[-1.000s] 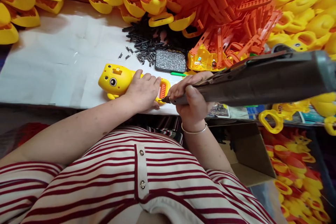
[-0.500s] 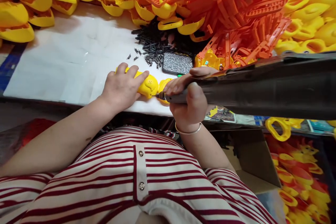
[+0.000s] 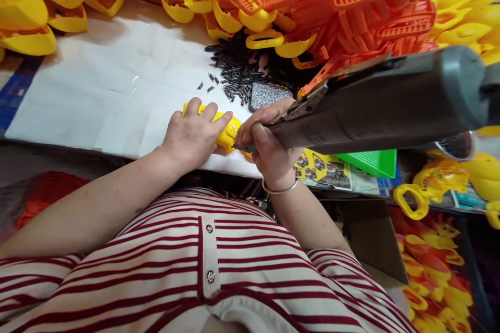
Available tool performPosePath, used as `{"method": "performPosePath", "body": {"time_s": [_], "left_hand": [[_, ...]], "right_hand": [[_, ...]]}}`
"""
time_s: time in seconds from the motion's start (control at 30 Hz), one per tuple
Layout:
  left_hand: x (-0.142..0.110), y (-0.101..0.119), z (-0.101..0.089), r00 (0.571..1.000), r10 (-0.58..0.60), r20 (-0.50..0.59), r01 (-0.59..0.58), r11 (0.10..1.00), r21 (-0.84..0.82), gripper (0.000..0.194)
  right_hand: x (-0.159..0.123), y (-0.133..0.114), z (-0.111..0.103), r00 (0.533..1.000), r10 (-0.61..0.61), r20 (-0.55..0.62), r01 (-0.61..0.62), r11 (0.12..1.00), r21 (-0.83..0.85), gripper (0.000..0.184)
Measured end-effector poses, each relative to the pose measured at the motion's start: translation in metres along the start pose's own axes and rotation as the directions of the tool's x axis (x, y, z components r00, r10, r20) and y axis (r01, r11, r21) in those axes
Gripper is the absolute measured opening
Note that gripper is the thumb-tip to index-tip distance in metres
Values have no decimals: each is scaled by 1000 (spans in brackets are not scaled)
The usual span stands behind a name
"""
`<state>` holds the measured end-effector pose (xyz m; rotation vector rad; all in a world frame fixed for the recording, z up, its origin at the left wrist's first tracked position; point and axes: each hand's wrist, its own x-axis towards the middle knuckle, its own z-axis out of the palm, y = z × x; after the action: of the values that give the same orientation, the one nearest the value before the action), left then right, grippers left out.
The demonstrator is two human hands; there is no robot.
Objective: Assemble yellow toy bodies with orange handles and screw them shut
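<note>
Relative to the black tray [image 3: 270, 94] of small metal pieces, the yellow toy [image 3: 230, 132] lay on the desk [image 3: 97, 88], to the left and nearer the person. The left hand [image 3: 193, 132] held the toy with fingers curved over its top, partly spread. The right hand [image 3: 269, 140] had its fingers closed around a dark power screwdriver [image 3: 375, 104], whose tip was at the toy's end; contact could not be confirmed.

One second earlier, the toy's round eye and an orange insert were exposed; now a perforated end showed between the hands. The screwdriver's body had swung, bringing a green basket [image 3: 371, 162] into view, nearer and right of the black tray. Print on the yellow-and-black sheet [image 3: 324, 167], also nearer and right, was too small to read.
</note>
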<state>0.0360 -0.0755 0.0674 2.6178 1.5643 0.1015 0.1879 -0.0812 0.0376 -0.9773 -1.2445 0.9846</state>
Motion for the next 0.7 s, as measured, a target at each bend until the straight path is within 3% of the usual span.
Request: {"method": "performPosePath", "body": {"time_s": [0.1,0.17,0.3,0.4,0.5,0.57,0.7], "left_hand": [[1,0,-1,1000,-3,13,3,1000,-3,53],[0,0,-2,1000,0,17,0,1000,0,53],[-8,7,0,996,87,17,-87,996,5,51],[-13,12,3,988,155,19,-155,988,16,50],[-15,13,4,986,163,20,-164,985,45,45],[-15,13,4,986,166,19,-167,984,68,41],[-11,12,3,984,179,4,-179,981,69,40]], "right_hand": [[0,-5,2,977,-213,-27,214,976,48,30],[0,-15,0,964,-264,-5,263,960,98,28],[1,-41,-11,973,-222,54,214,969,125,30],[6,-51,-19,951,-296,-87,304,948,96,24],[12,-47,-20,905,-339,-256,373,923,97,18],[15,-41,-18,905,-299,-303,341,935,96,19],[23,-30,-12,949,-214,-230,247,961,123,26]]}}
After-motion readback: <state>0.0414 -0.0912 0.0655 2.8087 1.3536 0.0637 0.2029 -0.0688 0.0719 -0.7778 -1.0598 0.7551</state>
